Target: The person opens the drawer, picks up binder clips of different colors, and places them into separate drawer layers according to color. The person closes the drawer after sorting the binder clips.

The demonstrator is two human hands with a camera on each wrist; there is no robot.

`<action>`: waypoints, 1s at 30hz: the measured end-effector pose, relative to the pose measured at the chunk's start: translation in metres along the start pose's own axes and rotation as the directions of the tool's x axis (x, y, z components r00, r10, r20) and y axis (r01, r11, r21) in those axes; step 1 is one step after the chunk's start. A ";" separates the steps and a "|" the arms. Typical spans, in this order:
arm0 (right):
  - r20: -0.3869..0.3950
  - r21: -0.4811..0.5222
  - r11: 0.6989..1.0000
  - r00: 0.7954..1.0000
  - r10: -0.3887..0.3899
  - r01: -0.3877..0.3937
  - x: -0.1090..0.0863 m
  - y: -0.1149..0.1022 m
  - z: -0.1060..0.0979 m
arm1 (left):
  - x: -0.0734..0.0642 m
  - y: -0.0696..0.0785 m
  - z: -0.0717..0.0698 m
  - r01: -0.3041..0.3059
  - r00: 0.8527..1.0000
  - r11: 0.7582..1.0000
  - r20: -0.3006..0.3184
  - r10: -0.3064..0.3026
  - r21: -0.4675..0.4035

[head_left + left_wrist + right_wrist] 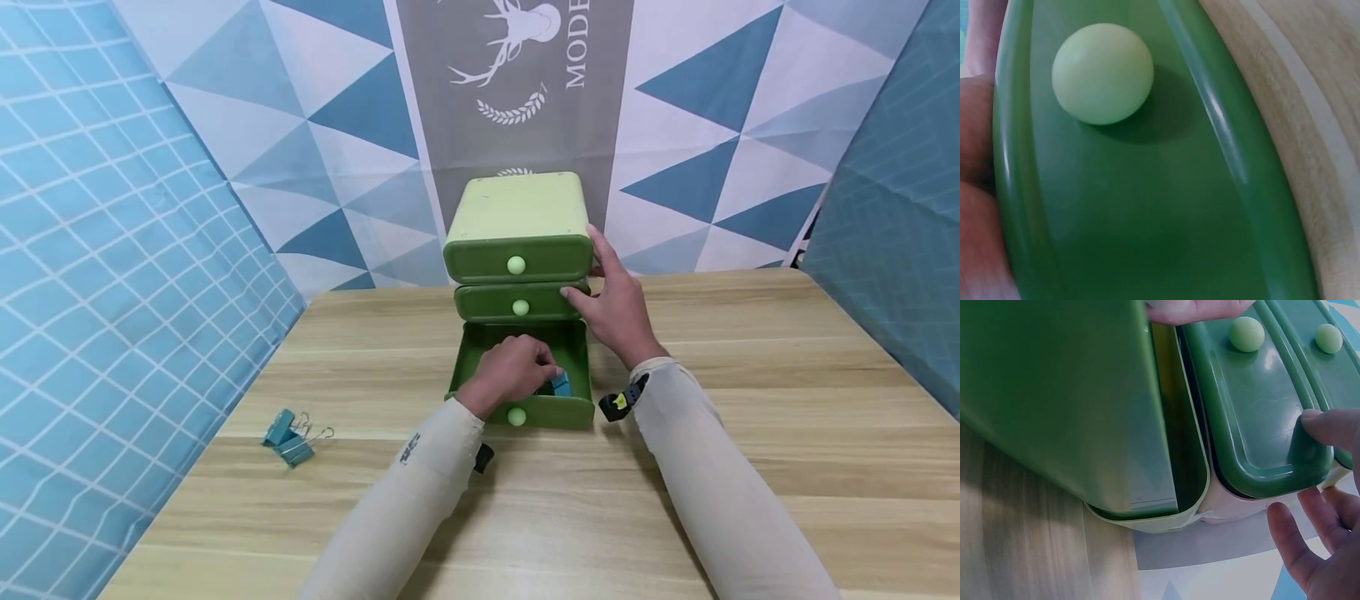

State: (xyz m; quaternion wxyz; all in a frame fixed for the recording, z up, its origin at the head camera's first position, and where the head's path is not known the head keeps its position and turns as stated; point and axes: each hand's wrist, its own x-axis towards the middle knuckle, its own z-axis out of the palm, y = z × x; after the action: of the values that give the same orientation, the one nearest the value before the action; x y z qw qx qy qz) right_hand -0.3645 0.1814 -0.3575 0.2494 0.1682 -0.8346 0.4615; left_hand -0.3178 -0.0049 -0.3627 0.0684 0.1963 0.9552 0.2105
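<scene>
A small green drawer cabinet (522,207) with a pale top stands on the table, its bottom drawer (552,412) pulled out. My left hand (513,368) reaches over the front into this drawer and pinches a teal binder clip (561,383). In the left wrist view, the drawer's round knob (1104,74) fills the upper part, and the clip is hidden behind the front panel. My right hand (618,308) rests against the cabinet's right side, its fingers extended. Its thumb (1329,428) touches the front of the middle drawer (1260,412).
Teal binder clips (292,442) with wire handles lie together on the wooden table (787,433) at the left. A patterned cloth (322,125) hangs behind the cabinet. Blue cloth (112,292) borders the table at the left.
</scene>
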 end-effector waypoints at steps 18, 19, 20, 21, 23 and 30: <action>-0.008 -0.006 1.000 1.000 -0.003 0.003 0.002 0.000 0.001 | 0.001 0.001 -0.001 -0.037 0.999 0.999 -0.018 0.037 -0.031; -0.008 -0.004 1.000 1.000 -0.003 0.003 0.002 0.000 0.001 | 0.000 0.001 -0.002 -0.040 0.999 0.999 -0.021 0.040 -0.032; -0.006 -0.003 1.000 1.000 -0.002 0.002 0.002 0.000 0.001 | -0.001 0.000 -0.003 -0.043 0.999 0.999 -0.023 0.043 -0.029; -0.005 -0.003 1.000 1.000 0.000 0.000 0.002 0.000 0.001 | -0.002 0.000 -0.004 -0.045 0.999 0.999 -0.024 0.045 -0.028; -0.002 -0.002 1.000 1.000 0.004 -0.004 0.002 0.000 0.002 | -0.003 -0.001 -0.006 -0.050 0.998 0.999 -0.031 0.050 -0.022; 0.003 0.000 1.000 1.000 0.016 -0.016 0.002 0.000 0.002 | -0.008 -0.010 -0.010 -0.087 0.992 0.996 -0.094 0.088 0.012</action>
State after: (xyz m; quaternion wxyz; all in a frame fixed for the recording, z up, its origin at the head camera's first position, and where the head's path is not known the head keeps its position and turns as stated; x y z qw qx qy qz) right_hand -0.3662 0.1794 -0.3572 0.2446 0.1623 -0.8362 0.4632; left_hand -0.3157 -0.0200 -0.3578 0.0132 0.2281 0.9487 0.2186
